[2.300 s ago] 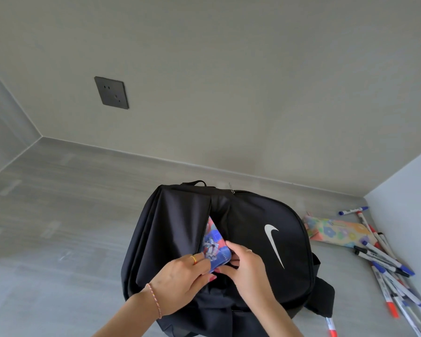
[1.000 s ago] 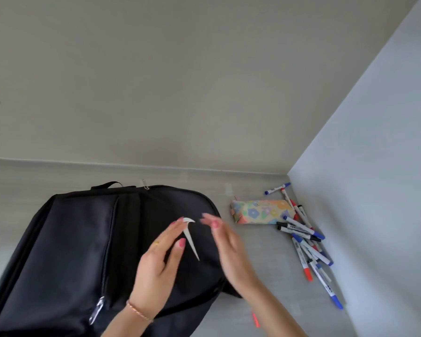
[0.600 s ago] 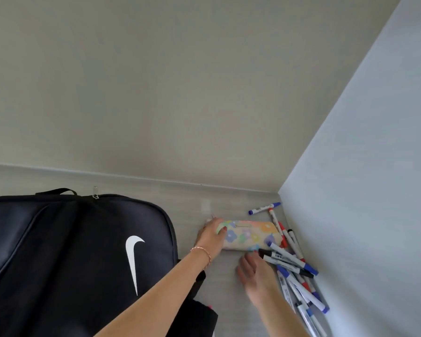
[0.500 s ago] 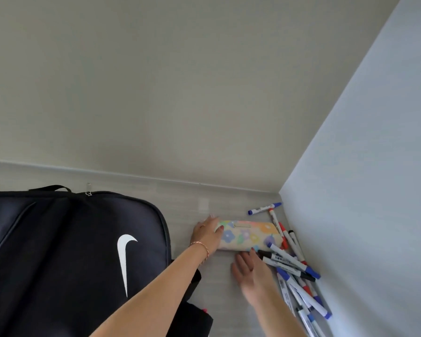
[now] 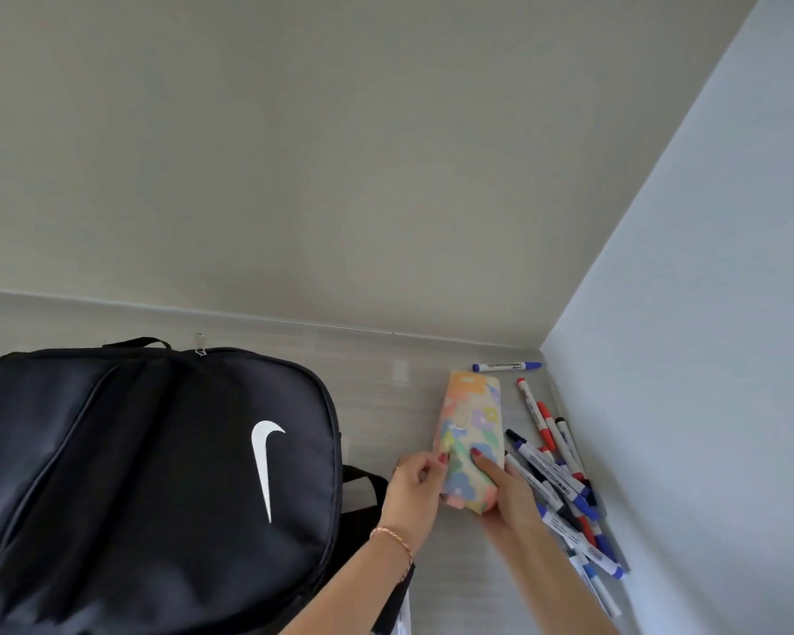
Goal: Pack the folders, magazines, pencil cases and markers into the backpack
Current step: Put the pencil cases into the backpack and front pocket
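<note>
A black backpack point(image 5: 147, 460) with a white swoosh lies flat at the left, its zipper pull at the top edge. Right of it, a flowered pencil case point(image 5: 471, 423) points away from me, its near end held between both hands. My left hand point(image 5: 413, 490) grips its left side. My right hand point(image 5: 507, 492) grips its right side and near end. Several markers point(image 5: 555, 478) with blue, red and black caps lie in a heap to the right of the case.
One blue marker point(image 5: 505, 366) lies alone near the back wall. A pale wall point(image 5: 707, 359) stands close on the right, right behind the markers. A backpack strap point(image 5: 363, 488) sticks out beside my left wrist. Grey wood-look floor point(image 5: 386, 382) lies between backpack and case.
Both hands left the backpack and reached right to the pencil case. They took hold of it and turned it from lying crosswise to pointing away from me.
</note>
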